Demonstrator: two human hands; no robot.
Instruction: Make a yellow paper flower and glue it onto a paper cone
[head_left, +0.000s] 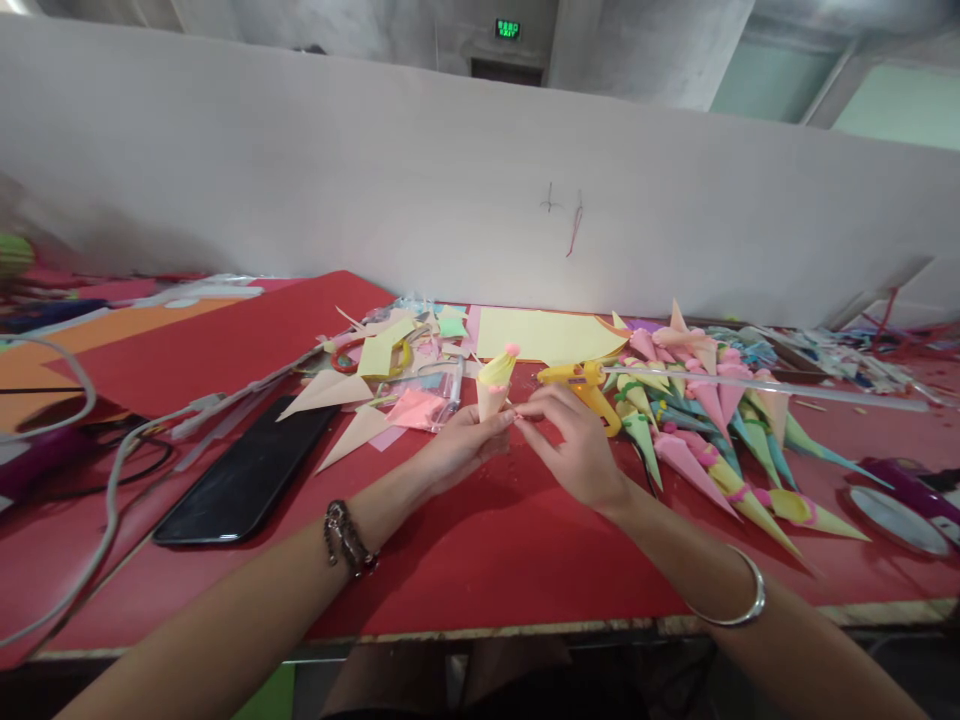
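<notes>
A long white partition [420,190] stands behind your red tabletop [480,560]. To your left a large red sheet [247,340] lies across it; to your right, slender paper cones [701,420] in pink, yellow, green and blue lie heaped together. A pale yellow sheet [540,334] lies beyond your hands, in front of the partition. A black phone [244,475] rests on the table near your left forearm.

Your right hand [574,445] is bent inward, thumb and index finger drawn together just right of the small cone's lower part; you can't tell from here whether they grip anything. Your left hand [465,443] is closed on that small peach cone [491,403], thumb in front near its lower part. The cone stands roughly upright above those fingers, its bottom end hidden by them, its yellow top [496,370] rising clear. A yellow glue gun [589,388] lies just beyond your right hand, near the heap. A little pink ball [512,350] tips the yellow top, well above your fingertips.
</notes>
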